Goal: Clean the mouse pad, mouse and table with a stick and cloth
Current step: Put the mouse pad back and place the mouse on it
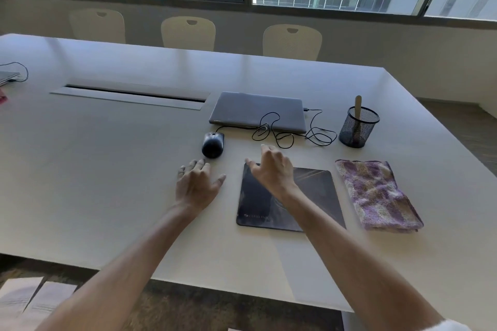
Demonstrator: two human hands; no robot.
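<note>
A dark mouse pad (314, 196) lies on the pale table (107, 169) in front of me. A black wired mouse (213, 144) sits on the bare table just beyond the pad's far left corner. To the right of the pad lies a folded purple and white cloth (376, 193). A flat wooden stick (358, 106) stands in a black mesh cup (357, 129) behind the cloth. My left hand (197, 185) hovers with spread fingers just short of the mouse, holding nothing. My right hand (271, 169) is over the pad's far left part, fingers loosely spread and empty.
A closed grey laptop (255, 110) lies behind the pad, with the mouse cable (295, 134) coiled in front of it. A cable slot (131, 94) runs along the table's middle. Three chairs (188, 32) stand on the far side. Another device (8, 76) sits at the far left edge.
</note>
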